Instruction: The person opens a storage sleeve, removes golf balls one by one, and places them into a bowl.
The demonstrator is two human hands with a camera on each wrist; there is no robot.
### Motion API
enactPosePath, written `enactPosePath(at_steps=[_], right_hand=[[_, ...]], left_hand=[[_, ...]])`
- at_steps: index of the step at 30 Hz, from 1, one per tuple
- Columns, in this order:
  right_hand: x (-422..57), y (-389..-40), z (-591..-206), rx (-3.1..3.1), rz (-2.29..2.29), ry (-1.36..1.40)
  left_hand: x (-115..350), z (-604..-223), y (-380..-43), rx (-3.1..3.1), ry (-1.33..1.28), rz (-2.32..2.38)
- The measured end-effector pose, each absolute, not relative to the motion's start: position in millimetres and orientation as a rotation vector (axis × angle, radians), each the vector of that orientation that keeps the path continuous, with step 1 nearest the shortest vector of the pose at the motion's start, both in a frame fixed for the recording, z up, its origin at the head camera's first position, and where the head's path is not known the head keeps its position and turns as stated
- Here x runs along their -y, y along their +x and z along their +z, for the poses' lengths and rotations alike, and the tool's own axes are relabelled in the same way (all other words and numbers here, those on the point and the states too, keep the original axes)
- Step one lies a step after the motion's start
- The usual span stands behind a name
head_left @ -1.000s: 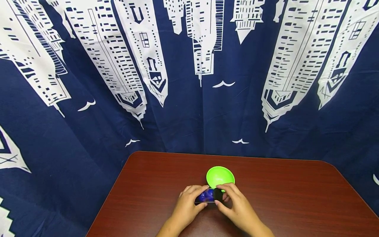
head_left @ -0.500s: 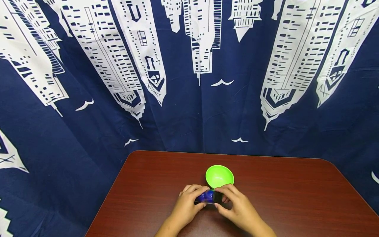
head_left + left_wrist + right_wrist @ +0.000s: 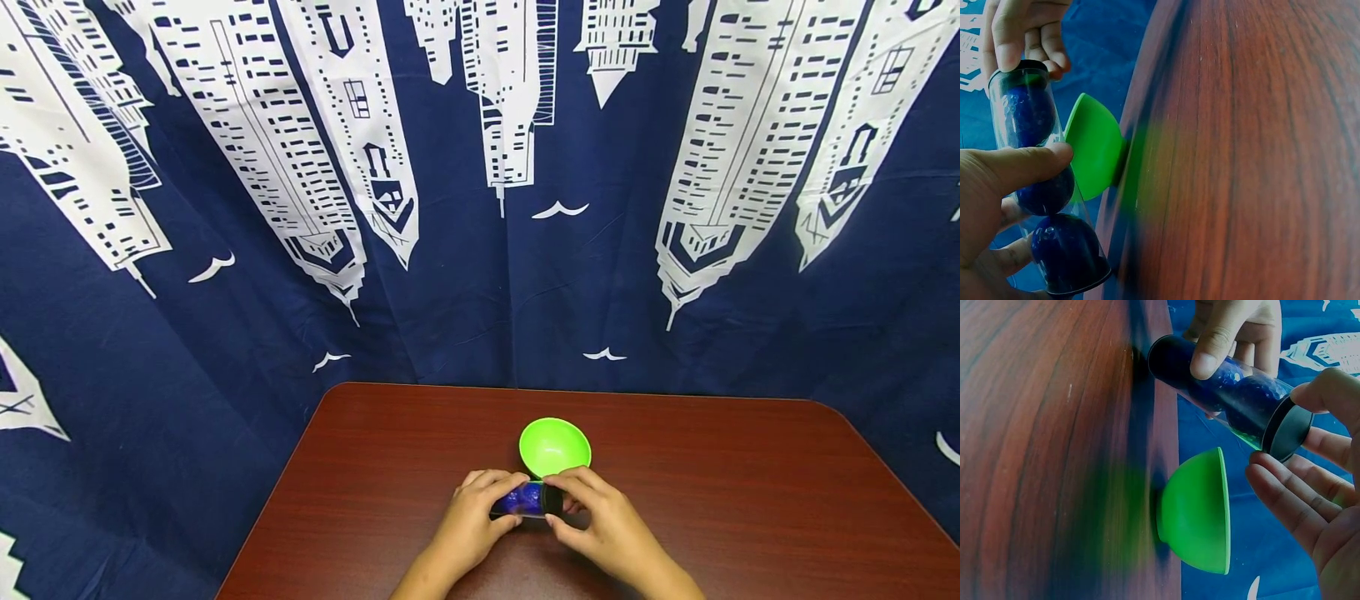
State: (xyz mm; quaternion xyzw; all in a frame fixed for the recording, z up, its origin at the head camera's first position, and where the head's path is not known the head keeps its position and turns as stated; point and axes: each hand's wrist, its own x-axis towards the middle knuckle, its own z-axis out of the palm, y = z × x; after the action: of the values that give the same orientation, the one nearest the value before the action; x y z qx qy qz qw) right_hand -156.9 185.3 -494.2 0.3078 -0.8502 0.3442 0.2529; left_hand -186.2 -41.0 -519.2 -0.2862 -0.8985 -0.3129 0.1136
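A clear tube (image 3: 521,498) holding dark blue balls lies sideways between the two hands, in front of a bright green bowl (image 3: 555,446). My left hand (image 3: 468,521) grips the tube's body, its thumb across the wall in the left wrist view. Three balls (image 3: 1065,250) show through the plastic there. On the other end sits a black cap (image 3: 1290,432), which my right hand (image 3: 606,527) pinches between thumb and fingers. In the right wrist view several of that hand's fingers (image 3: 1291,500) stretch out below the cap. The tube is held above the table.
The bowl stands upright on a reddish-brown wooden table (image 3: 712,483), just beyond the tube. Behind the table's far edge hangs a dark blue cloth (image 3: 465,333) with white buildings and birds printed on it.
The tube and both hands have come very slightly nearer the person, away from the bowl. Both grips look the same, and the head view has shifted a little.
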Motion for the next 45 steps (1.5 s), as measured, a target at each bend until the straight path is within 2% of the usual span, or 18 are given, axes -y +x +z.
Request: enactPosePath(at_steps=[21,34,45], right_hand=[[-180.5,-156.7,-497.0,2.294,0.859,0.808],[-188.6,-156.8,-493.7,2.335,1.167,0.817],[-187.3,-156.4,-492.7,2.294,1.184,0.838]], left_hand=[[42.5,-520.8,-186.1,2.616,-0.802,-0.983],[40.8,-521.4,-186.7,2.607,-0.839,-1.084],[39.6,-521.0,-186.6,2.561,-0.832,-1.122]])
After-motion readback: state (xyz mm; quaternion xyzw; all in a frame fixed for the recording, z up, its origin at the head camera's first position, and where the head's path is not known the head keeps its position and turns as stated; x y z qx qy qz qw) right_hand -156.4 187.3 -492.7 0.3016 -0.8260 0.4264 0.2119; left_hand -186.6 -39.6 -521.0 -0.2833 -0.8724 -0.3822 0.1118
